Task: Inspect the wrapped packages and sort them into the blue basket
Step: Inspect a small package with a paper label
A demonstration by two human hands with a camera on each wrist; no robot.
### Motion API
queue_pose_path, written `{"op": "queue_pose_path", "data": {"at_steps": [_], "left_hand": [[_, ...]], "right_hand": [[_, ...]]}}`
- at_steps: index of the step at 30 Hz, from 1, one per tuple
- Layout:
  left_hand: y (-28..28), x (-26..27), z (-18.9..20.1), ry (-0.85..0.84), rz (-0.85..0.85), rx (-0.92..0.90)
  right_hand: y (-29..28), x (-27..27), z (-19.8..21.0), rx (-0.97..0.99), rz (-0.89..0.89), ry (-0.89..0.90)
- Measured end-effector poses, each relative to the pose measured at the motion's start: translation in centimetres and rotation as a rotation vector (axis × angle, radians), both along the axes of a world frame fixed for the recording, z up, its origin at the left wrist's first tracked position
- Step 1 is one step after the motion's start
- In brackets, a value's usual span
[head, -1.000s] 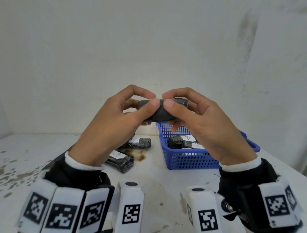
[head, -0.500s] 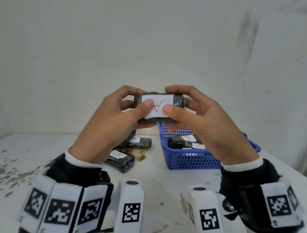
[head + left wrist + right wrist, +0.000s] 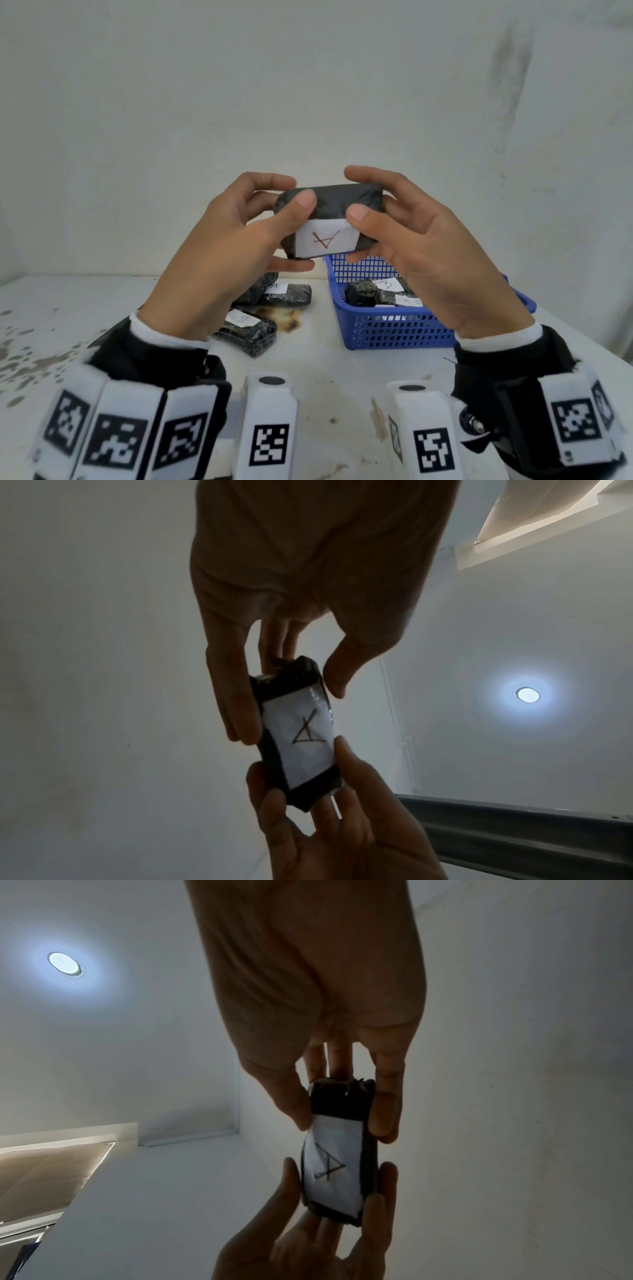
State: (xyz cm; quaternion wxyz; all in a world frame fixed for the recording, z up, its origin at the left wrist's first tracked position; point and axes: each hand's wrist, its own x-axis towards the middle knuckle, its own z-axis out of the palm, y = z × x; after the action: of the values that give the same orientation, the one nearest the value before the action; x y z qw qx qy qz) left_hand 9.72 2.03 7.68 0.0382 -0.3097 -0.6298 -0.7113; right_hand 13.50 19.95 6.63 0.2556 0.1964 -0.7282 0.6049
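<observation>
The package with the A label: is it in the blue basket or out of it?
Out. Both hands grip the package in the air above the basket.

A plain white wall (image 3: 308,102) is seen behind the white table (image 3: 325,377). A grey smudge (image 3: 510,68) is seen on the wall, top right. Grey spots (image 3: 20,356) and a brown burn mark (image 3: 281,317) are seen on the table. A round ceiling light (image 3: 65,964) is lit. A grey beam (image 3: 531,829) is seen in the left wrist pic.
</observation>
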Motion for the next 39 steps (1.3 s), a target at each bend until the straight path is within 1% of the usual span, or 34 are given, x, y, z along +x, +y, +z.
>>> {"op": "queue_pose_path", "data": {"at_steps": [10, 13, 15, 17, 19, 20, 21, 24, 26, 29, 36, 37, 39], "left_hand": [[0.29, -0.07, -0.2, 0.037, 0.033, -0.069], [0.38, 0.02, -0.21, 0.054, 0.052, -0.079], [0.49, -0.12, -0.22, 0.041, 0.046, -0.062], [0.48, -0.33, -0.2, 0.002, 0.011, -0.031], [0.46, -0.43, -0.26, 0.011, -0.01, -0.076], [0.48, -0.32, -0.3, 0.025, -0.018, -0.091], [0.52, -0.23, -0.33, 0.038, -0.017, -0.083], [0.56, -0.28, -0.41, 0.069, 0.016, -0.016], [0.55, -0.29, -0.41, 0.048, 0.009, 0.031], [0.53, -0.26, -0.39, 0.051, 0.005, 0.022], [0.71, 0.16, -0.46, 0.242, 0.115, -0.066], [0.74, 0.18, -0.5, 0.246, 0.103, -0.097], [0.75, 0.11, -0.62, 0.202, 0.044, -0.152]], "right_hand": [[-0.25, 0.31, -0.06, 0.048, -0.037, -0.008], [-0.39, 0.35, -0.03, 0.022, -0.031, -0.019], [-0.5, 0.21, -0.01, -0.026, -0.039, -0.021], [-0.5, 0.13, 0.1, -0.143, -0.019, -0.048], [-0.5, 0.13, 0.23, -0.246, 0.026, -0.095], [-0.44, 0.17, 0.25, -0.247, 0.04, -0.113], [-0.42, 0.31, 0.29, -0.206, 0.037, -0.124], [-0.42, 0.52, 0.13, 0.078, -0.045, -0.125], [-0.51, 0.51, 0.12, 0.137, -0.081, -0.13], [-0.38, 0.4, 0.14, 0.078, -0.103, -0.125], [-0.5, 0.89, 0.45, -0.001, -0.044, -0.158], [-0.49, 0.84, 0.46, -0.023, -0.043, -0.155], [-0.35, 0.7, 0.44, -0.063, -0.046, -0.15]]}}
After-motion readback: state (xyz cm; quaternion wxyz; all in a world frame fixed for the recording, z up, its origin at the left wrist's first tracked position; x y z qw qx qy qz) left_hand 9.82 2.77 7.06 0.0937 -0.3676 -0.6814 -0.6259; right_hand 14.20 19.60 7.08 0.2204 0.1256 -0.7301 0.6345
